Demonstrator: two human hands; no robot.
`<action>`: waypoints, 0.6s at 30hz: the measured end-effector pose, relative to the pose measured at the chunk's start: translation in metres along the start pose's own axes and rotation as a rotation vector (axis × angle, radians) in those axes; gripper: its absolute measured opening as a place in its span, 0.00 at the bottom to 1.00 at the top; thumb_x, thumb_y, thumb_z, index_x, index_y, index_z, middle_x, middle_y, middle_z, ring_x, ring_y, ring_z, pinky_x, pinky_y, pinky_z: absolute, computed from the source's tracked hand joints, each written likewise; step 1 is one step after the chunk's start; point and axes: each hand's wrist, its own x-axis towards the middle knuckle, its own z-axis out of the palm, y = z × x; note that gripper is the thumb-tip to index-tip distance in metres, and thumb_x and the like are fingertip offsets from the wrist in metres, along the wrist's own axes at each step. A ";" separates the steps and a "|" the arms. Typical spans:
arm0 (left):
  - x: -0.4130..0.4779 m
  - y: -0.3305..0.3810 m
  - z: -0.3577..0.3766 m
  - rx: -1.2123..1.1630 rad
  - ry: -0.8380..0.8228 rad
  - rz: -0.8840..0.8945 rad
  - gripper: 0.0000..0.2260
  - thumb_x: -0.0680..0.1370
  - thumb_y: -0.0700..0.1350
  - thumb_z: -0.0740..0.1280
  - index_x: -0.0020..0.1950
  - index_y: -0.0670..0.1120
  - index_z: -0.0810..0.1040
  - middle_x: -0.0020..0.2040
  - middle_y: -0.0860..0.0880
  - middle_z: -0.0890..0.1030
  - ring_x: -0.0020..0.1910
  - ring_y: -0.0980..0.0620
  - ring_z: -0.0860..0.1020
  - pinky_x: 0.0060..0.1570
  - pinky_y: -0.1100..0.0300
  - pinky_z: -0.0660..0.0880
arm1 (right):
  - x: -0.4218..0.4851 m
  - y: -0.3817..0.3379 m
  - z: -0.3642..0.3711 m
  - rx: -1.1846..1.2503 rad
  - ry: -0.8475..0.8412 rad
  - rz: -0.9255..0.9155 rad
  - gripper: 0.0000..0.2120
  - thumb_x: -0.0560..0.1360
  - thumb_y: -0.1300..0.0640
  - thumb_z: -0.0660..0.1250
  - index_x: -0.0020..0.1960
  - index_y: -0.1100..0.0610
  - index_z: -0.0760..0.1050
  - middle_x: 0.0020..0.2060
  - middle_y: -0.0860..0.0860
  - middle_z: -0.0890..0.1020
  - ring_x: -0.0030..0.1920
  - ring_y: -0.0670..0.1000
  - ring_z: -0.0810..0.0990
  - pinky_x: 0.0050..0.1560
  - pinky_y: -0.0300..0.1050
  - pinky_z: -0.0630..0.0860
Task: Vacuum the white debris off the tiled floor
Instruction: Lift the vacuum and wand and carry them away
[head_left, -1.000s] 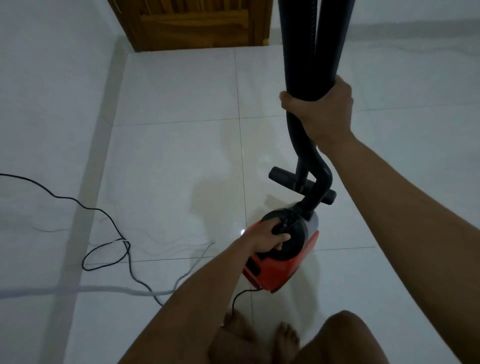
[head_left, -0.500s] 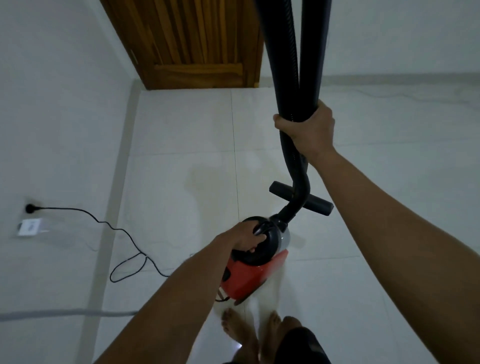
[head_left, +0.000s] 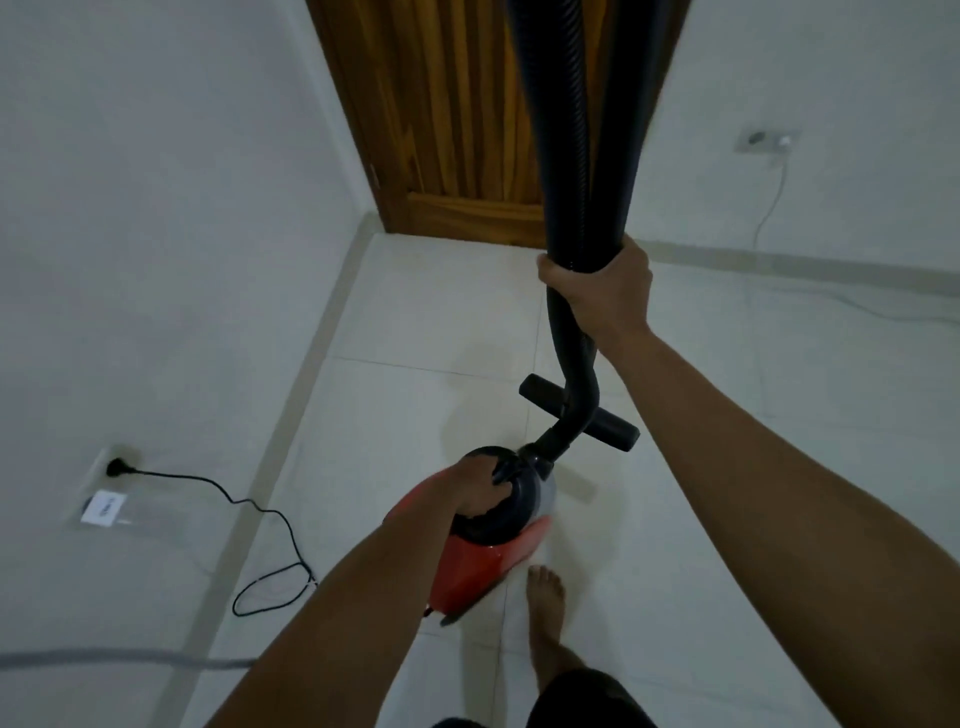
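Observation:
A small red and black vacuum cleaner (head_left: 478, 571) hangs just above the white tiled floor (head_left: 415, 332), with my left hand (head_left: 480, 486) gripping its black top handle. My right hand (head_left: 602, 296) is closed around the black hose (head_left: 561, 156) and wand bundled together, held up high. The black floor nozzle (head_left: 608, 426) dangles beside the hose bend, above the canister. I see no white debris on the tiles in view.
A wooden door (head_left: 467, 130) stands ahead in the corner. The vacuum's black cord (head_left: 260, 514) loops on the floor and is plugged into a wall socket (head_left: 117, 465) on the left. Another socket (head_left: 766, 140) with a white cable is on the right wall. My bare foot (head_left: 545, 613) is beside the vacuum.
My view has risen toward the door and walls, and the left wall socket has come into sight. Both hands keep the same grips; the vacuum has tilted and one foot has stepped forward.

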 end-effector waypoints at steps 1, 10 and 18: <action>0.012 0.004 -0.011 -0.007 0.026 -0.023 0.21 0.81 0.53 0.62 0.72 0.47 0.69 0.59 0.43 0.80 0.52 0.43 0.81 0.55 0.48 0.79 | 0.020 -0.002 0.009 0.011 -0.021 -0.012 0.22 0.63 0.50 0.84 0.51 0.47 0.76 0.43 0.39 0.82 0.46 0.40 0.82 0.46 0.39 0.81; 0.098 0.031 -0.103 -0.282 0.264 -0.165 0.24 0.82 0.56 0.62 0.74 0.45 0.69 0.65 0.42 0.78 0.63 0.43 0.77 0.58 0.55 0.72 | 0.180 -0.038 0.087 0.074 -0.238 -0.115 0.20 0.66 0.53 0.84 0.52 0.48 0.77 0.44 0.39 0.81 0.43 0.31 0.80 0.42 0.26 0.76; 0.194 0.019 -0.209 -0.321 0.246 -0.231 0.27 0.82 0.59 0.60 0.75 0.43 0.68 0.65 0.41 0.78 0.62 0.43 0.77 0.61 0.55 0.74 | 0.318 -0.036 0.191 0.067 -0.342 -0.086 0.23 0.66 0.54 0.84 0.57 0.50 0.78 0.46 0.38 0.81 0.44 0.27 0.79 0.43 0.23 0.75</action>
